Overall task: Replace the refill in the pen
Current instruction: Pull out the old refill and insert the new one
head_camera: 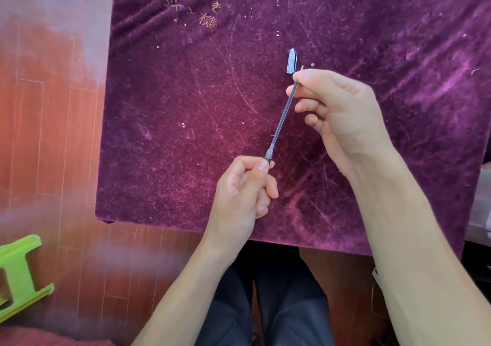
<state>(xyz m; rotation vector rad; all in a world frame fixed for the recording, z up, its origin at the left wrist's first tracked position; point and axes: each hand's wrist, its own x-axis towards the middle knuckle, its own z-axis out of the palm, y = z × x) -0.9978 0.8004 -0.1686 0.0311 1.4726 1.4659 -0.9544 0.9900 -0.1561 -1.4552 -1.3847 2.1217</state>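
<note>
Low in the frame are the person's dark-trousered knees, with a green stool (18, 274) at the lower left on the wooden floor. Just above, the left hand (244, 186) has its grip clenched on the lower, threaded end of the pen (283, 114), a thin dark tube slanting up and right over the purple velvet desk (172, 106). The right hand (337, 111) pinches the upper end, where a fine metal tip shows; whether this is barrel or bare refill is unclear. Farther up, beside the fingertips, lies the cap (292, 61), with a tiny ring (312, 64) near it. The risk, I judge: a sideways pull could bend the slender tube, and the ring could vanish in the pile.
</note>
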